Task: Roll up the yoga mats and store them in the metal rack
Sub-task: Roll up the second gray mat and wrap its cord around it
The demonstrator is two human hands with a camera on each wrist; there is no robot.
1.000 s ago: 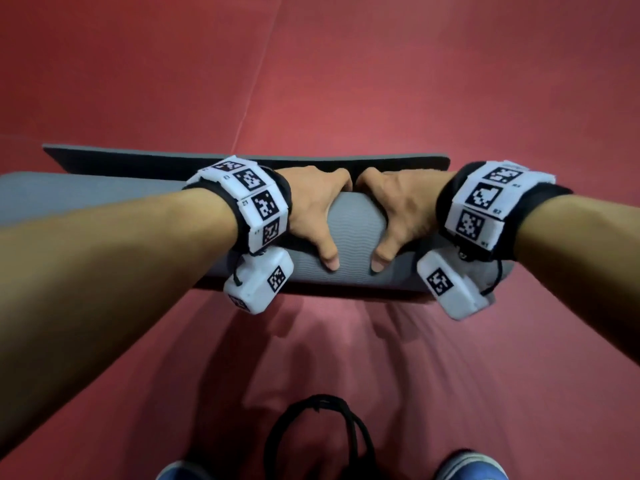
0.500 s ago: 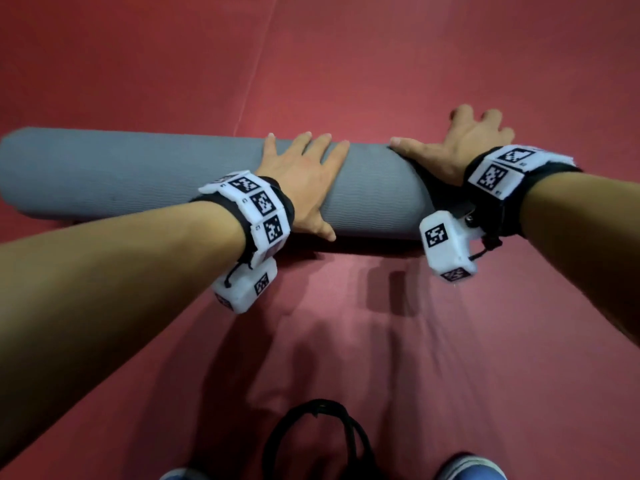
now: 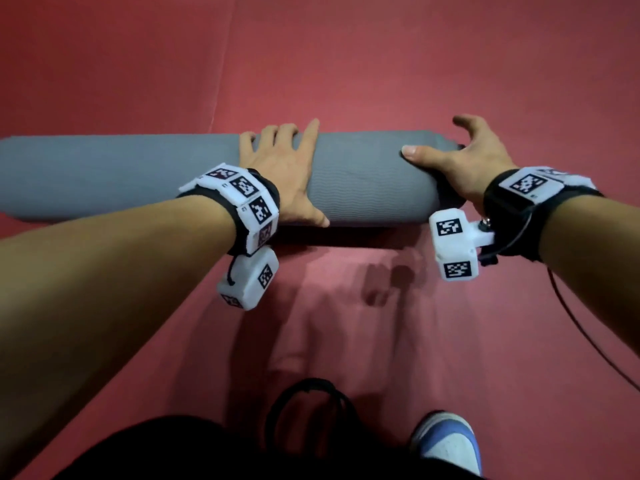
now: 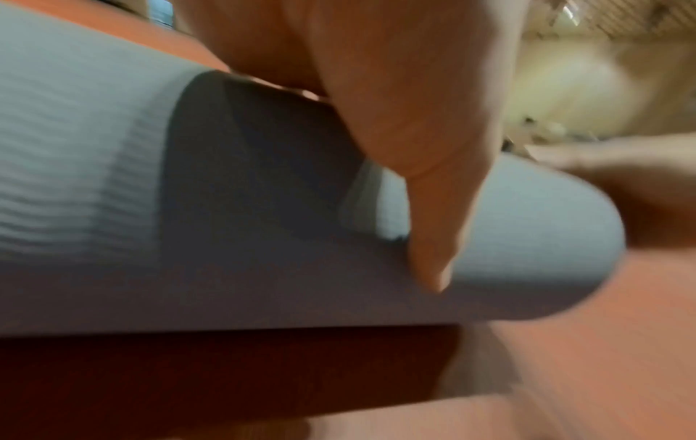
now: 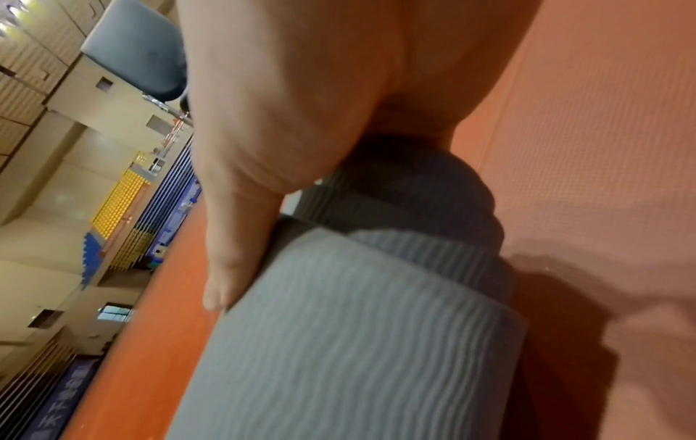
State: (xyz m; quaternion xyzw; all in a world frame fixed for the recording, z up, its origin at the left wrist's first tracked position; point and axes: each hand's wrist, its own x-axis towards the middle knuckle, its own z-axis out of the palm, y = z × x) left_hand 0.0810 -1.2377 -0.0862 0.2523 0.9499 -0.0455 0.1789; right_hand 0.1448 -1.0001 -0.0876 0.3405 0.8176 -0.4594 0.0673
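Nearest the person, a shoe (image 3: 446, 441) stands on the red floor (image 3: 450, 323), well short of the mat (image 3: 363, 178). The grey mat, fully rolled, lies crosswise on the floor. The left hand (image 3: 284, 168) lies flat over the mat's top, fingers straight. The right hand (image 3: 464, 161) is at the mat's right end, thumb lying on the roll, fingers spread loosely beyond it, gripping nothing.

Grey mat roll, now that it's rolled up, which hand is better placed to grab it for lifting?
Probably the right hand: it cups the grey mat roll's end, thumb on top. The left hand just lies flat on it.
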